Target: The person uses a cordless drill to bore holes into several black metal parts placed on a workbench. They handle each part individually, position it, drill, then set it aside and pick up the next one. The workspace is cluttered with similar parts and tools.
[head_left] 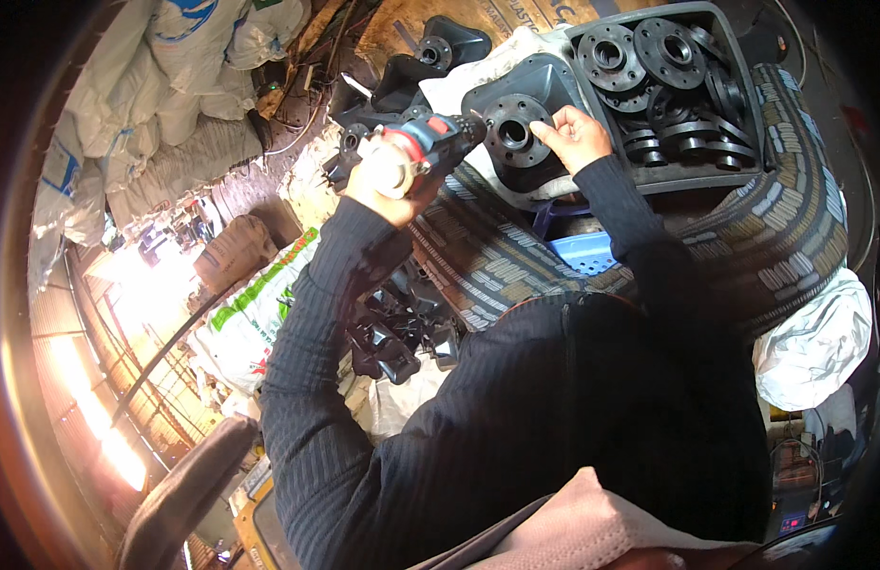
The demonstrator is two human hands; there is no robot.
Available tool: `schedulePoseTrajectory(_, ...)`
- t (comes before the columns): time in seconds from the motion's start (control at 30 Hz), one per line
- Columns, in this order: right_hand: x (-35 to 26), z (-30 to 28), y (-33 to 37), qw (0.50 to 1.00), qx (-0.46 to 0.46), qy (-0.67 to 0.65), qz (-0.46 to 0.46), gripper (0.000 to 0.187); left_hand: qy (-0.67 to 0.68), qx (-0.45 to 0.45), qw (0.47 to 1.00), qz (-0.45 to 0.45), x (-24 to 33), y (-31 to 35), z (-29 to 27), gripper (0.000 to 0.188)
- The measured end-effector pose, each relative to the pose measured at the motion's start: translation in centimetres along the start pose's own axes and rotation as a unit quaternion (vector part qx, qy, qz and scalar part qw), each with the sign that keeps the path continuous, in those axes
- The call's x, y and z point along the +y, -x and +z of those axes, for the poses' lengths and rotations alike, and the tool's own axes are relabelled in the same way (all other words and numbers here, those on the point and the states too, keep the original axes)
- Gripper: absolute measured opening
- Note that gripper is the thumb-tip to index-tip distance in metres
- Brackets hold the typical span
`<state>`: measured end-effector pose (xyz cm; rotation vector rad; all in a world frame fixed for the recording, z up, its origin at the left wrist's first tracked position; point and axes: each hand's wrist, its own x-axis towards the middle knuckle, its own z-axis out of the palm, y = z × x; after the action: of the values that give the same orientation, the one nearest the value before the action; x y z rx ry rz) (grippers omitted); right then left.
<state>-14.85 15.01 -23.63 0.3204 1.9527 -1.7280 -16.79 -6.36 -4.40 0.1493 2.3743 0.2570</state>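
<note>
My left hand (394, 198) is wrapped round a blue, black and red cordless drill (430, 139). The drill's chuck points right, close to the left edge of a black round flange (502, 150) with a central hole and small holes around it. That flange lies on a black, wide-mouthed plastic housing (545, 74). My right hand (581, 141) is at the flange's right side, thumb and forefinger pinched together near its rim. Anything between those fingertips is too small to make out.
A grey bin (755, 157) full of black flanges (670, 53) stands right of the housing. More black housings (451, 40) lie behind the drill. Patterned fabric (744, 252) and a blue perforated basket (584, 255) are nearer me. Dark parts (397, 332) are heaped beside my left arm; white sacks (188, 57) are far left.
</note>
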Motion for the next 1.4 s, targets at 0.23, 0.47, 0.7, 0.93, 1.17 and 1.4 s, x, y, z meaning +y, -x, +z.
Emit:
schedulePoseTrajectory(0.23,-0.9,-0.4,-0.6,0.999,0.013,0.039,-0.032,0.035,-0.089,0.120,0.988,0.024,1.0,3.4,1.4,0.050)
schedulePoseTrajectory(0.47,-1.6,-4.3,3.9,0.786,-0.250,-0.555,0.104,0.041,0.147,0.206,0.959,0.130,7.2,10.6,3.7,0.040)
schedulePoseTrajectory(0.7,-4.7,-4.5,6.6,0.773,-0.320,-0.545,0.058,0.056,0.140,0.188,0.965,0.115,8.3,11.7,4.6,0.037)
schedulePoseTrajectory(0.93,-4.5,-4.2,6.2,0.783,-0.335,-0.521,0.054,0.057,0.227,0.177,0.953,0.095,8.5,11.8,4.5,0.037)
schedulePoseTrajectory(1.17,-2.9,-3.5,5.5,0.811,-0.269,-0.507,0.112,0.037,0.301,0.177,0.935,0.057,8.6,13.0,4.1,0.031)
schedulePoseTrajectory(1.4,-2.3,-2.8,6.7,0.784,-0.293,-0.522,0.166,0.019,0.291,0.173,0.938,0.080,7.8,12.6,4.0,0.030)
